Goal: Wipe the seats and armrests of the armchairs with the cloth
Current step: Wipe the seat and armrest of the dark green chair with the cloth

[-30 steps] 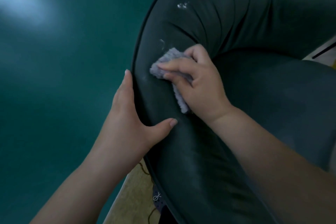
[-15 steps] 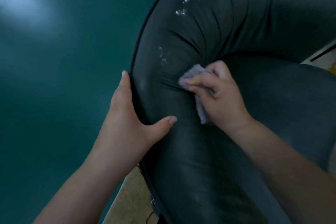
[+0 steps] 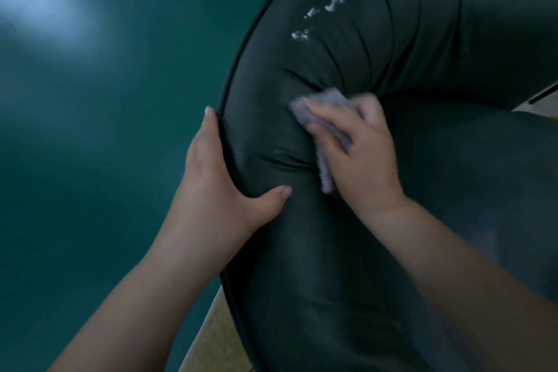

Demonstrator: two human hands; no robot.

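A dark green leather armchair fills the right of the head view; its padded armrest (image 3: pixel 302 251) curves up toward the backrest. My right hand (image 3: pixel 359 154) presses a small grey fluffy cloth (image 3: pixel 324 112) against the inner side of the armrest, near the pleated bend. My left hand (image 3: pixel 220 190) clasps the armrest's outer piped edge, fingers outside and thumb lying across the top. White foamy streaks (image 3: pixel 335 3) dot the upper armrest beyond the cloth. The seat cushion (image 3: pixel 483 190) lies to the right, partly behind my right forearm.
A dark teal floor (image 3: pixel 105 130) spreads to the left, with a bright glare patch at the top left. A beige strip of floor or rug (image 3: pixel 211 335) shows beneath the chair at the bottom. A pale surface shows at the far right edge.
My right hand slid the cloth from the top of the armrest down to its inner side. White marks near the bend are gone. My left hand kept its hold.
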